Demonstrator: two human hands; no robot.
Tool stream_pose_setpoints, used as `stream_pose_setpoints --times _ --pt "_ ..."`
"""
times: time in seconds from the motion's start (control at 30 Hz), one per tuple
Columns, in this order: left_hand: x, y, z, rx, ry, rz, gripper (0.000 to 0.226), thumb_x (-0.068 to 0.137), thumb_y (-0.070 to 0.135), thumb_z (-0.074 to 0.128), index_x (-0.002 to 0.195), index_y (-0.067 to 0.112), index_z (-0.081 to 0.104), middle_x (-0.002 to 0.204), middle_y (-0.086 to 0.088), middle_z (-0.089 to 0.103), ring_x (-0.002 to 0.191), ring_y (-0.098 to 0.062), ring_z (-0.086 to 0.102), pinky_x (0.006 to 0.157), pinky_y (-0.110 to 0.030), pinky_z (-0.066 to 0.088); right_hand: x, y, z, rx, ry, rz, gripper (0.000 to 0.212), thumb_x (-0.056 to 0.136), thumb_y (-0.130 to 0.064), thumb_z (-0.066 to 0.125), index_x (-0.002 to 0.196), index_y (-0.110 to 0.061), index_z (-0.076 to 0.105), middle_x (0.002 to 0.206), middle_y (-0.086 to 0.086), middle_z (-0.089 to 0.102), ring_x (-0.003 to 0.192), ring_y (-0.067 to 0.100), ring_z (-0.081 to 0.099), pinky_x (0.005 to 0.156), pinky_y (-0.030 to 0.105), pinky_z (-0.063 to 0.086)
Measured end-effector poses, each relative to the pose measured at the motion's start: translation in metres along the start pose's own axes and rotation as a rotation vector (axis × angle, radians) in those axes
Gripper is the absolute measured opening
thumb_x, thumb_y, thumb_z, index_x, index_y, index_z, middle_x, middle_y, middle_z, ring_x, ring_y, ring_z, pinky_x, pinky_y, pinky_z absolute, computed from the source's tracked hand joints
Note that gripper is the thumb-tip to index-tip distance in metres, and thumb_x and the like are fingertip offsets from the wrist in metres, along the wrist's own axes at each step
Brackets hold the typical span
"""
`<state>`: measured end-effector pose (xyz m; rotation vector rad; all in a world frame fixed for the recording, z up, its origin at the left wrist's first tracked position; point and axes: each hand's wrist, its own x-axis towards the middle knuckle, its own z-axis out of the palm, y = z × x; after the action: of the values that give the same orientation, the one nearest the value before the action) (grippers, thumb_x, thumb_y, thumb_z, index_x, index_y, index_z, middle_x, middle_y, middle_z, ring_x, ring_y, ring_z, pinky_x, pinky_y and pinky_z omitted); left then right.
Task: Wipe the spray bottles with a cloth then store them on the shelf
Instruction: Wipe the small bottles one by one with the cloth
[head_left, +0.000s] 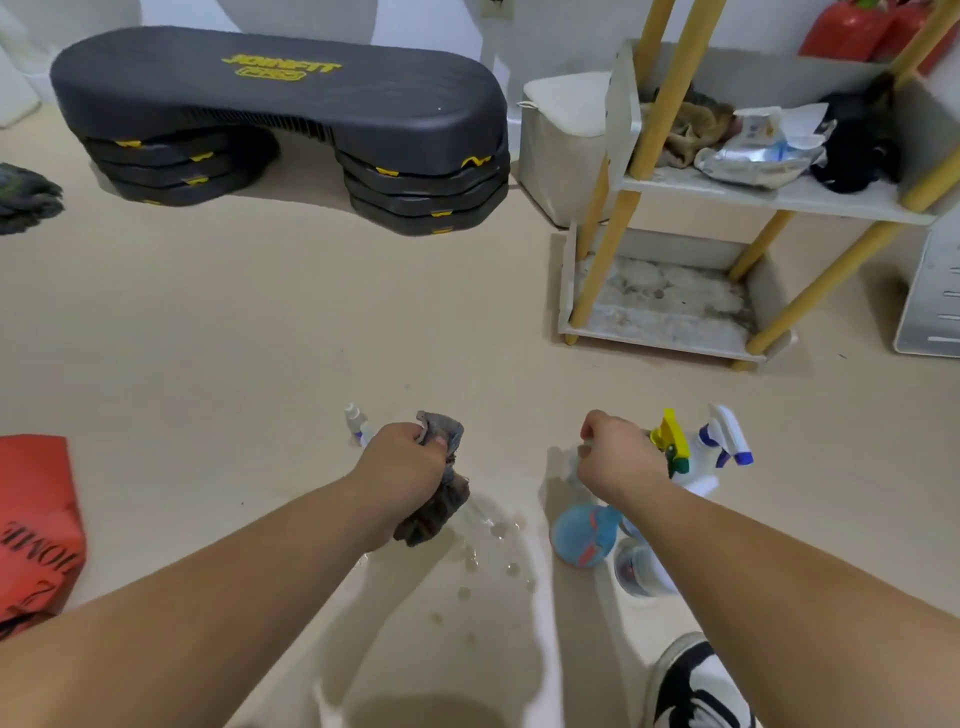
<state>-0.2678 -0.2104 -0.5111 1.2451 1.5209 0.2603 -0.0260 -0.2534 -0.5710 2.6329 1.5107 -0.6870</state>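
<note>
Floor (260, 338), 2 fisted hands (405, 460) (618, 457), cloth (441, 501) in left

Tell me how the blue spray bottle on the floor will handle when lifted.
The blue spray bottle looks like rigid plastic, so it should keep its shape. Blue colour fills the round body, so it is possibly full and heavy for its size. Water drops beside it suggest it may be wet and slippery.

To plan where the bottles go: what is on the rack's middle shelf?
A crumpled brown cloth, a silvery wipes packet and a black bundle lie on the shelf. Anything behind them is covered.
</note>
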Motion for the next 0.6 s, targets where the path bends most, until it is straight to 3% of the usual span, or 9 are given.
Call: stream_pose_setpoints --times 0.13,0.27,0.4,0.5,0.6 --pt "0.022 -0.012 0.033 -0.022 -0.001 -0.044 0.030 0.108 0.029 0.049 0.086 0.010 0.057 0.085 -0.008 0.058 0.075 -0.023 0.056 0.069 -0.029 0.045 0.014 0.017 0.011 -0.069 -0.066 0.031 0.027 0.094 -0.009 0.051 0.118 -0.018 0.059 0.108 0.004 0.059 0.103 0.028 0.062 0.079 0.035 0.054" --pt "0.030 -0.032 0.058 -0.039 -0.054 -0.060 0.035 0.106 0.031 0.049 0.093 0.001 0.060 0.088 -0.009 0.062 0.081 -0.025 0.059 0.075 -0.036 0.049 0.020 0.028 0.019 -0.102 -0.100 0.060 0.032 0.093 -0.004 0.053 0.121 -0.017 0.061 0.106 0.004 0.053 0.098 0.028 0.061 0.079 0.037 0.057" --pt "0.035 -0.045 0.066 -0.085 -0.029 -0.085 0.032 0.105 0.029 0.052 0.088 0.004 0.062 0.085 -0.011 0.064 0.078 -0.027 0.061 0.072 -0.038 0.051 0.017 0.025 0.022 -0.221 -0.188 0.099 0.036 0.091 -0.005 0.057 0.125 -0.014 0.058 0.139 0.022 0.051 0.103 0.033 0.067 0.074 0.038 0.055" --pt "0.036 -0.049 0.064 -0.140 -0.008 -0.100 0.043 0.101 0.037 0.055 0.104 -0.005 0.063 0.088 -0.011 0.064 0.079 -0.025 0.060 0.072 -0.038 0.050 0.014 0.016 0.014 -0.278 -0.208 0.072 0.033 0.093 -0.007 0.058 0.126 -0.012 0.056 0.128 0.012 0.059 0.109 0.031 0.065 0.074 0.037 0.052" --pt "0.034 -0.051 0.059 -0.156 0.000 -0.094 0.039 0.103 0.036 0.053 0.099 -0.002 0.062 0.088 -0.009 0.058 0.079 -0.024 0.055 0.072 -0.035 0.045 0.008 -0.001 0.002 -0.335 -0.174 0.031 0.035 0.092 -0.005 0.059 0.126 -0.012 0.058 0.122 0.008 0.063 0.112 0.029 0.065 0.073 0.035 0.047"
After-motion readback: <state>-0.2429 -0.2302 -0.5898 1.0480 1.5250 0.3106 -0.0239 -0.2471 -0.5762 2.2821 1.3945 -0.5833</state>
